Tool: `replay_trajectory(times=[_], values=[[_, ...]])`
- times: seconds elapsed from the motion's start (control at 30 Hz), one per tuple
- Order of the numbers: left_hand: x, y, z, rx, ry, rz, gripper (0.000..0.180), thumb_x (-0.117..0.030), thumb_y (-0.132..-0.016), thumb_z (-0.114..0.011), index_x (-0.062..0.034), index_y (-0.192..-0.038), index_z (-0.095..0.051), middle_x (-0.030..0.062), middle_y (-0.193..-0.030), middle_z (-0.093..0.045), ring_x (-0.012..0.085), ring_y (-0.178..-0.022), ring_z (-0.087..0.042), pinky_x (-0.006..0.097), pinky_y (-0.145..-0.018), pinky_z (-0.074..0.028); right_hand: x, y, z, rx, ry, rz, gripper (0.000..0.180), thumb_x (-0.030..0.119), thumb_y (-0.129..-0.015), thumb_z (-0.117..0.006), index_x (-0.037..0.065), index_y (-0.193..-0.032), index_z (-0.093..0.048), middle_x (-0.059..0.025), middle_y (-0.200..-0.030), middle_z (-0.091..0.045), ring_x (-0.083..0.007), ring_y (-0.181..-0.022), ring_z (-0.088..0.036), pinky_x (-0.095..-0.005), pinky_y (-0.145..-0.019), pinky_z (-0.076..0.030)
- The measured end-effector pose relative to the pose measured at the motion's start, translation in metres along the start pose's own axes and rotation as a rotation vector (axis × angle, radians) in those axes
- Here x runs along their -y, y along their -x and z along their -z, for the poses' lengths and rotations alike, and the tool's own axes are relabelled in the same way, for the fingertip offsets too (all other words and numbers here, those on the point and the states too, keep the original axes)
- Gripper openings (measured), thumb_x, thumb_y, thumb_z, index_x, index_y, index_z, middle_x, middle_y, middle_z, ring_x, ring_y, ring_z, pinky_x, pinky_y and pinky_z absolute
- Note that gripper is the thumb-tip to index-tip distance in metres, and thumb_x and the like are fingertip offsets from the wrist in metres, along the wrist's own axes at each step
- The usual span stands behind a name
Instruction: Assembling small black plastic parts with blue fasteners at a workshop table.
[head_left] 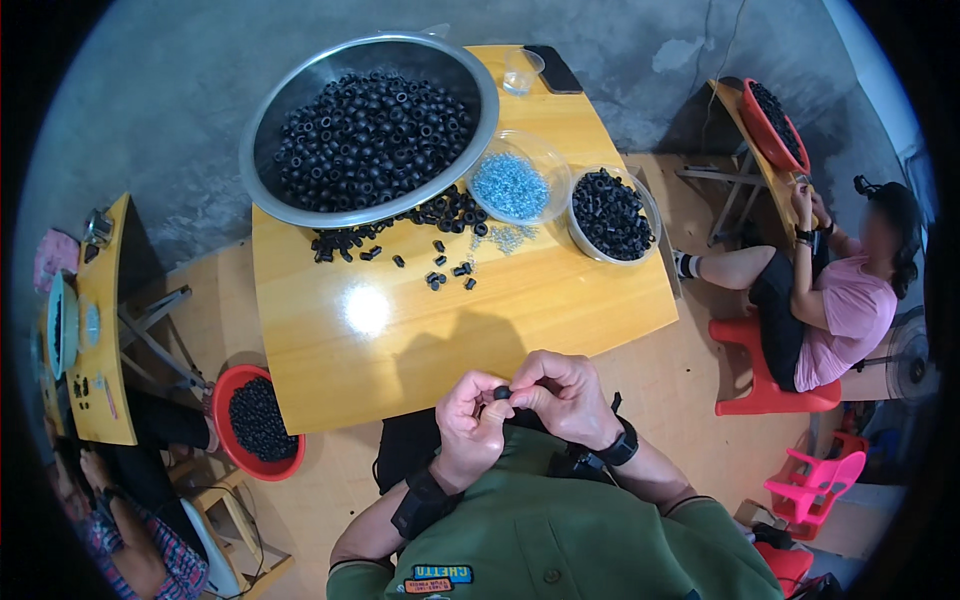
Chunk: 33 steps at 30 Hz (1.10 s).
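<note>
one small black piece (502, 393) held up in front of the green shirt (545, 515), near the table's (560, 300) close edge. i see both hands on it: left hand (470, 415) and right hand (568, 395) pinching it by the fingertips. on the tabletop: one steel bowl (268, 150), one clear dish (555, 170), one tub (590, 246), one clear cup (522, 72). loose black parts (440, 210), too heaped to count. two shirt patches (443, 574) bear lettering. fingers partly hide the piece; of two co-workers, the left one (140, 540) is cut off by darkness.
</note>
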<state>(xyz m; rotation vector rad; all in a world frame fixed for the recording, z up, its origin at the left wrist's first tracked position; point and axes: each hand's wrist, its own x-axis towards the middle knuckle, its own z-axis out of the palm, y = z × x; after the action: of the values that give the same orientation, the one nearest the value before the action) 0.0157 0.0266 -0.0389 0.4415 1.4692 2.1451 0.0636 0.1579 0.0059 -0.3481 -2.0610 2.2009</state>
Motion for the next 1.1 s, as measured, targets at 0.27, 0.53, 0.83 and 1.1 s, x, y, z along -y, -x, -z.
replay_trajectory(times=[0.27, 0.53, 0.83, 1.1], values=[[-0.001, -0.005, -0.002, 0.016, 0.013, 0.008, 0.010, 0.008, -0.080, -0.051, 0.0007, -0.086, -0.049, 0.0026, -0.074, -0.055, 0.0065, -0.066, -0.051, 0.020, -0.062, -0.044, -0.004, 0.000, 0.004, 0.019, -0.244, -0.141, 0.003, -0.002, -0.082, -0.057, 0.000, -0.081, -0.056, -0.0027, -0.076, -0.057, -0.0066, -0.065, -0.053, -0.0205, -0.058, -0.044], [-0.003, -0.020, 0.008, 0.017, -0.126, -0.166, 0.014, 0.010, -0.076, -0.051, 0.0009, -0.087, -0.052, 0.0117, -0.090, -0.054, 0.0149, -0.079, -0.056, 0.025, -0.068, -0.047, -0.013, -0.008, -0.001, 0.001, -0.355, -0.254, 0.017, 0.015, -0.084, -0.060, 0.001, -0.093, -0.057, 0.0003, -0.074, -0.054, -0.0053, -0.065, -0.049, -0.0187, -0.060, -0.041], [0.005, -0.026, 0.014, 0.070, -0.155, -0.198, 0.014, 0.001, -0.076, -0.051, -0.0003, -0.089, -0.058, 0.0152, -0.106, -0.053, 0.0238, -0.095, -0.055, 0.042, -0.090, -0.040, -0.032, -0.010, -0.012, 0.182, -0.576, -0.208, 0.023, 0.016, -0.093, -0.043, 0.002, -0.110, -0.051, 0.0051, -0.071, -0.043, -0.0041, -0.057, -0.032, -0.0179, -0.052, -0.029], [0.014, -0.036, 0.018, -0.022, -0.169, -0.162, 0.014, -0.007, -0.082, -0.056, -0.0001, -0.093, -0.057, 0.0130, -0.109, -0.055, 0.0188, -0.093, -0.056, 0.040, -0.095, -0.035, -0.033, -0.031, -0.019, 0.071, -0.543, -0.335, 0.019, 0.018, -0.094, -0.043, 0.005, -0.102, -0.053, 0.0054, -0.076, -0.047, -0.0021, -0.058, -0.033, -0.0161, -0.051, -0.028]])
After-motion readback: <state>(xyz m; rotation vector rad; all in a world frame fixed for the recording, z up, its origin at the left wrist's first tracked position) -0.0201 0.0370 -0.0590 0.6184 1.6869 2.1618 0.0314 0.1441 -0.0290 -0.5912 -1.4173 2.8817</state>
